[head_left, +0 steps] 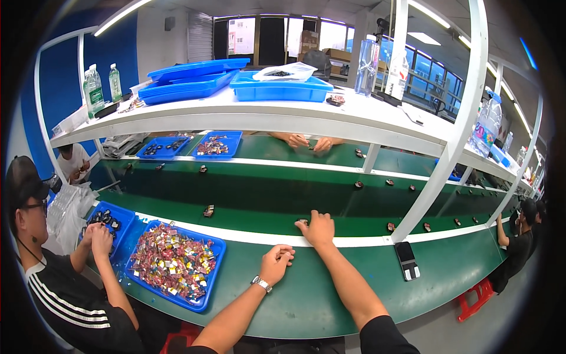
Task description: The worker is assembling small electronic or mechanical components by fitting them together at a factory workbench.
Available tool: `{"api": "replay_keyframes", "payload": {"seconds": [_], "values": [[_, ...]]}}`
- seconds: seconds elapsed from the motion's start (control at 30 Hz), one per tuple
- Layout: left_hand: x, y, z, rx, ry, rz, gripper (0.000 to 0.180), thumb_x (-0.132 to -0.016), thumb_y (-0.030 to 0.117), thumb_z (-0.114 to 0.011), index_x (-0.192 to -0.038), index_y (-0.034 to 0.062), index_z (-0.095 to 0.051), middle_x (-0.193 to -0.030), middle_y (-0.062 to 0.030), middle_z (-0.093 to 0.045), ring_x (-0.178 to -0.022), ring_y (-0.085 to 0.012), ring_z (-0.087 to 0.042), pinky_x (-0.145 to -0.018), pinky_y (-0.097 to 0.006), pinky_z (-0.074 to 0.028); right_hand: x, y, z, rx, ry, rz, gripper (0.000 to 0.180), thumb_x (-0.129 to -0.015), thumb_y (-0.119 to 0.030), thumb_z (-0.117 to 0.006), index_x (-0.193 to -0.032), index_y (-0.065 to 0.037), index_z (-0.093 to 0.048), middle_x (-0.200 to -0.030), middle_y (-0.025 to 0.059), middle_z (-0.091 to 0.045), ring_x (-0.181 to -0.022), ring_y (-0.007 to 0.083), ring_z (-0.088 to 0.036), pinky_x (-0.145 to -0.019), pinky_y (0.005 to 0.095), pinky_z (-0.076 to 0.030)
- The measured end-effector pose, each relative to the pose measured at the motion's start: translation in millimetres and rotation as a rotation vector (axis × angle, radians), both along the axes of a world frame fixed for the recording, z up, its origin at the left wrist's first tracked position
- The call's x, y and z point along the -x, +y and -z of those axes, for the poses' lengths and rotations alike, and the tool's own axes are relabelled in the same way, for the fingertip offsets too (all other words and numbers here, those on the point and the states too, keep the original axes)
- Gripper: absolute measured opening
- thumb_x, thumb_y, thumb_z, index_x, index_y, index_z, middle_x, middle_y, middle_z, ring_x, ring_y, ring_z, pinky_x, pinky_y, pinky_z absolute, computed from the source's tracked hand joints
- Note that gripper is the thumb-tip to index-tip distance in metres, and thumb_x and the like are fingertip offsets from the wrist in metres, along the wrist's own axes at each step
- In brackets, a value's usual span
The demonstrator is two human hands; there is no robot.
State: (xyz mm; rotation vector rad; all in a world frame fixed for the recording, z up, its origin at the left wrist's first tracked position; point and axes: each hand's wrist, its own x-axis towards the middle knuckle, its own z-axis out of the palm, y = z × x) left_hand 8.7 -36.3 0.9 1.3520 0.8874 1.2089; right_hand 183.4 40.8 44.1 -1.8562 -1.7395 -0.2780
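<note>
My right hand (319, 229) reaches over the white rail to the near edge of the green conveyor belt (259, 200). Between its thumb and forefinger is a small dark part (302, 222), mostly covered. Closer to me, above the green worktop (247, 301), my left hand (277, 264) has its fingers curled together, with a metal watch on the wrist. Whatever it may hold is hidden. To its left stands a blue tray (220, 259) heaped with small red, yellow and white pieces. Another small part (209, 210) lies on the belt, further left.
A phone-like device (407, 261) lies right of my hands, by a white post (439, 159). A white shelf (265, 121) spans overhead, bearing blue trays and bottles. On the left, a co-worker (71, 265) handles dark parts over a blue tray; across the belt, another person's hands (306, 141) work.
</note>
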Motion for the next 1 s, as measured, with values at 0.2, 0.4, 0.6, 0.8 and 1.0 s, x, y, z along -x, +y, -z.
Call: {"api": "replay_keyframes", "payload": {"seconds": [0.2,0.4,0.6,0.8,1.0], "values": [[-12,8,-1,0.089,-0.108,0.014,0.015,-0.096,0.007,-0.054,-0.107,-0.0022,-0.058,-0.094,-0.011,-0.068,-0.076,-0.0136,-0.062,-0.062,-0.026,-0.054,-13,4,17,-0.007,0.127,-0.026,0.045,-0.073,-0.019,-0.076,-0.107,0.0,-0.055,-0.09,0.0197,-0.065,-0.094,0.0379,-0.06,-0.081,0.0484,-0.05],[12,18,14,0.195,-0.171,0.019,0.029,-0.101,0.027,-0.048,-0.109,0.0003,-0.055,-0.09,-0.0118,-0.067,-0.062,-0.0139,-0.061,-0.051,-0.024,-0.051,-8,-83,-9,0.16,0.482,-0.572,0.051,-0.078,-0.015,-0.073,-0.124,-0.006,-0.053,-0.103,0.0114,-0.066,-0.102,0.0335,-0.059,-0.092,0.042,-0.047],[10,11,-11,0.314,-0.064,0.447,0.033,-0.101,0.017,-0.048,-0.124,-0.0058,-0.054,-0.093,-0.0141,-0.068,-0.066,-0.0186,-0.065,-0.056,-0.026,-0.053,-23,-127,-12,0.191,0.337,-0.76,0.055,-0.082,-0.013,-0.07,-0.132,-0.003,-0.048,-0.111,0.0162,-0.059,-0.107,0.0334,-0.055,-0.093,0.0415,-0.046],[8,7,-13,0.312,-0.096,0.381,0.033,-0.097,0.013,-0.052,-0.125,-0.0053,-0.053,-0.097,-0.0174,-0.068,-0.071,-0.0227,-0.068,-0.06,-0.028,-0.056,-22,-126,2,0.075,0.383,-0.799,0.025,-0.081,-0.007,-0.067,-0.105,-0.005,-0.059,-0.114,0.0083,-0.057,-0.106,0.028,-0.056,-0.092,0.0371,-0.047],[3,6,-19,0.315,-0.121,0.357,0.025,-0.099,0.011,-0.048,-0.117,-0.0045,-0.056,-0.098,-0.0169,-0.068,-0.077,-0.0215,-0.068,-0.065,-0.03,-0.057,-32,-123,3,-0.002,0.397,-0.851,0.022,-0.081,-0.005,-0.066,-0.103,-0.005,-0.064,-0.117,0.0082,-0.056,-0.106,0.0274,-0.057,-0.09,0.0372,-0.048]]}}
